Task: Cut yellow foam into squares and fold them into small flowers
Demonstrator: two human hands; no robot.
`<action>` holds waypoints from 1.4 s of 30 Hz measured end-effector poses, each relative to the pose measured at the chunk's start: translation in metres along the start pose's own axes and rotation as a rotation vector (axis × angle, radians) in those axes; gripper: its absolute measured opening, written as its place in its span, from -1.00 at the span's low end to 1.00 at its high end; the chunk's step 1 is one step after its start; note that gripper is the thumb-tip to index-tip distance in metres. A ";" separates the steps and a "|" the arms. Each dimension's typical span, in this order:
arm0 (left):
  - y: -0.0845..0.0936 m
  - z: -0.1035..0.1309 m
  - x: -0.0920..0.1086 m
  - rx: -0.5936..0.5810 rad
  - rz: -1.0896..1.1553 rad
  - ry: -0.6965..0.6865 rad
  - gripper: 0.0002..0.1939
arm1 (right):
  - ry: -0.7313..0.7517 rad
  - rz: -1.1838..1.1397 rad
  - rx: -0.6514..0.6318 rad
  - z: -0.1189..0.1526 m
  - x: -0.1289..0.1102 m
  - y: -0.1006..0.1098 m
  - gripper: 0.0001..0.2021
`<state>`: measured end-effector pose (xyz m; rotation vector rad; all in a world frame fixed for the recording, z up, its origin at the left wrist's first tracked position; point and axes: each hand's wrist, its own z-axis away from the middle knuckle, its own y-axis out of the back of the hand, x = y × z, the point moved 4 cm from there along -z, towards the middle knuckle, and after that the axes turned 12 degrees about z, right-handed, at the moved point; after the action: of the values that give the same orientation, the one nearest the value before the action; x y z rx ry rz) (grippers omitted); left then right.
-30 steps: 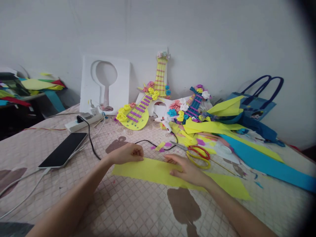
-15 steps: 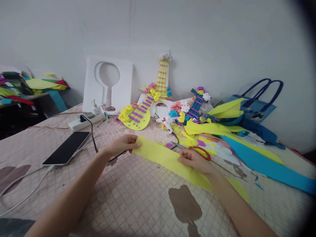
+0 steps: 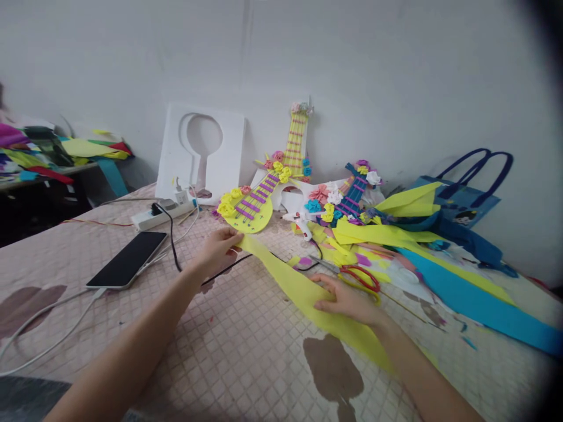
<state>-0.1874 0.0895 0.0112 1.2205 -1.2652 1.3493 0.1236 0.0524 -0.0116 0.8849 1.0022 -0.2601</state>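
A long yellow crepe paper strip [image 3: 294, 287] runs slantwise above the table, sagging and a little twisted. My left hand [image 3: 221, 249] pinches its far left end between thumb and fingers. Over the strip's middle, my right hand [image 3: 349, 300] has thumb and fingers parted, touching or very near the paper. Past my right forearm the strip's near end is blurred. Red-handled scissors [image 3: 360, 275] lie just beyond my right hand. A white glue gun [image 3: 300, 224] rests farther back, near a yellow paper-covered instrument model [image 3: 257, 205] with yellow flowers.
A phone [image 3: 127, 261] charges at left beside a power strip [image 3: 162, 214]. White foam board [image 3: 231, 152] with a cutout leans on the wall. A blue flower-trimmed model [image 3: 352, 193], blue paper [image 3: 479, 299] and a blue bag [image 3: 477, 196] are at right. A black cord [image 3: 229, 266] crosses behind the strip.
The strip has gone from stretched fairly flat to slack and twisted. My right hand's fingers have parted from their pinch, and my left hand has shifted slightly left. The view has turned slightly left.
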 end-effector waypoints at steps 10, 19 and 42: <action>0.020 -0.012 -0.005 0.199 -0.541 -0.187 -0.71 | 0.053 0.188 -0.002 0.004 0.000 0.003 -0.36; 0.013 0.000 0.012 0.259 -0.843 -0.380 -0.69 | 0.234 0.334 -0.149 0.015 -0.017 0.011 -0.69; -0.097 0.065 -0.046 -0.268 0.684 0.548 -0.83 | 0.107 -0.361 -0.084 0.003 -0.022 -0.028 -0.56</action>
<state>-0.0808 0.0327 -0.0242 0.1793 -1.4372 1.7561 0.0976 0.0283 -0.0076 0.6425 1.2637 -0.4756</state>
